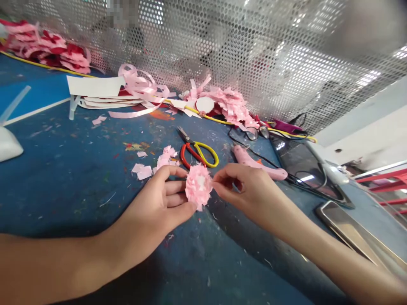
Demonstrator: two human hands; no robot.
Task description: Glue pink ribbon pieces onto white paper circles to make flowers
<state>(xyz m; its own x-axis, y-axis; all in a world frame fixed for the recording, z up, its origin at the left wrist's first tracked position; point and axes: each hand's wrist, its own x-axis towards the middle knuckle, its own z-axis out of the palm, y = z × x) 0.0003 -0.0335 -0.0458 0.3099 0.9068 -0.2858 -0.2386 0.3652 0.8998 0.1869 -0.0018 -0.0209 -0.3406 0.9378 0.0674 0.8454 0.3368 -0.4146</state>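
Between my hands is a round pink paper flower (197,195) with ruffled edges and a pale patch at its centre. My left hand (168,197) grips it by the left rim, fingers behind and thumb along the lower edge. At the flower's right edge, my right hand (237,184) has its thumb and forefinger pinched together; whatever is in that pinch is too small to make out. Just beyond the flower lie scissors (188,146) with one red and one yellow handle. Pink paper scraps (142,171) lie beyond my left fingers, and a pink glue gun (257,163) lies behind my right hand.
A perforated metal screen (190,46) runs along the back. Before it lie white card strips (95,87), pink ribbon (143,87), a pink ruffled pile (230,103) and a yellow cord (219,120). Glasses (252,134), a dark tablet-like panel (302,165) and a phone (346,228) sit right.
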